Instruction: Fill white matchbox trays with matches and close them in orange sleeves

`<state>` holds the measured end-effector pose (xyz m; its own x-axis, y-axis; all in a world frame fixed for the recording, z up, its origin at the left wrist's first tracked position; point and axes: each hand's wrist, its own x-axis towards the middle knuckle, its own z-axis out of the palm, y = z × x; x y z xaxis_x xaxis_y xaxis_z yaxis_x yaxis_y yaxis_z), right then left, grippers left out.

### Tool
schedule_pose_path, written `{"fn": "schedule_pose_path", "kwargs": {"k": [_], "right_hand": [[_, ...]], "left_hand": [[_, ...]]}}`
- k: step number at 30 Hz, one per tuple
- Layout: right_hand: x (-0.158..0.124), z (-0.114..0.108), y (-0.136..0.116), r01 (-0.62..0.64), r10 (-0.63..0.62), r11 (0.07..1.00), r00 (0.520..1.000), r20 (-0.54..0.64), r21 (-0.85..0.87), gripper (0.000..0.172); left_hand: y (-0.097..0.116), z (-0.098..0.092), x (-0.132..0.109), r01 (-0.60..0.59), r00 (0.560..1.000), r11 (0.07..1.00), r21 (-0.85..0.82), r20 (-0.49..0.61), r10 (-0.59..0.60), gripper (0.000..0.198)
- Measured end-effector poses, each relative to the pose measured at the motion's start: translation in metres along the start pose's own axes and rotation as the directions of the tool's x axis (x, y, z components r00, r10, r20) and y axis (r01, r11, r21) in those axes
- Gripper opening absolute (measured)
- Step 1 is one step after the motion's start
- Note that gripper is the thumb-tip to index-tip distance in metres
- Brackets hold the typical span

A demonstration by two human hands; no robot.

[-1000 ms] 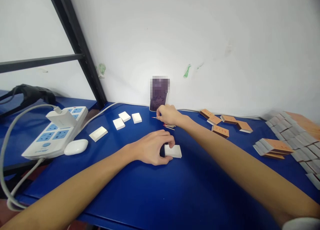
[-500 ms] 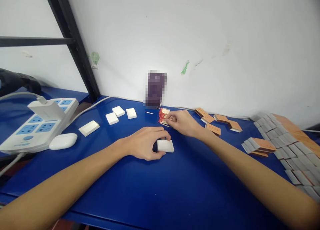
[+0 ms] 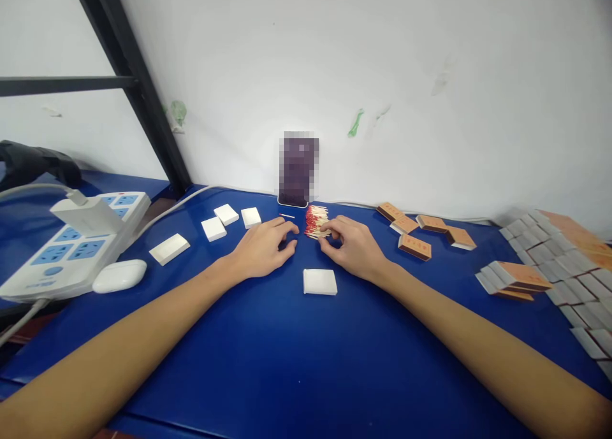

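Note:
A heap of red-tipped matches (image 3: 317,222) lies on the blue tabletop. My right hand (image 3: 352,246) is at its right side, with the thumb and curled forefinger apart at the match ends; I make out no match held between them. To the left of the heap, my left hand (image 3: 264,248) rests low over the table, open and empty, fingers bent. One loose match (image 3: 287,216) lies just beyond its fingertips. Nearer to me, between both forearms, sits a small white matchbox tray (image 3: 320,282), touched by neither hand.
Several white trays (image 3: 213,229) lie at left, near an earbud case (image 3: 119,276) and a power strip (image 3: 71,251). A blurred phone (image 3: 297,171) leans on the wall. Orange matchboxes (image 3: 415,246) are scattered at right, beside stacked matchboxes (image 3: 554,251).
My left hand has let go of the white tray and moved up and left, away from it. My right hand has shifted slightly down, and its pinch has loosened.

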<state>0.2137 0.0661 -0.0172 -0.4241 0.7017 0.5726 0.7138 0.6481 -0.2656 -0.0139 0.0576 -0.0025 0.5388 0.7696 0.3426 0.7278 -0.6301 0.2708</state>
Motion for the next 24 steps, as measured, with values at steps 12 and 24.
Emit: {"fn": "schedule_pose_path", "kwargs": {"k": [12,24], "right_hand": [[0.011,-0.001,0.008,-0.105,0.105,0.993,0.994,-0.010,0.056,0.018],[0.060,0.014,0.030,-0.150,0.139,0.989,0.954,0.265,0.020,0.038]], "left_hand": [[0.001,0.001,0.002,-0.024,0.993,0.995,0.099,0.122,0.012,0.035],[0.001,0.001,0.000,-0.058,0.993,0.992,0.109,0.107,0.046,0.033]]}}
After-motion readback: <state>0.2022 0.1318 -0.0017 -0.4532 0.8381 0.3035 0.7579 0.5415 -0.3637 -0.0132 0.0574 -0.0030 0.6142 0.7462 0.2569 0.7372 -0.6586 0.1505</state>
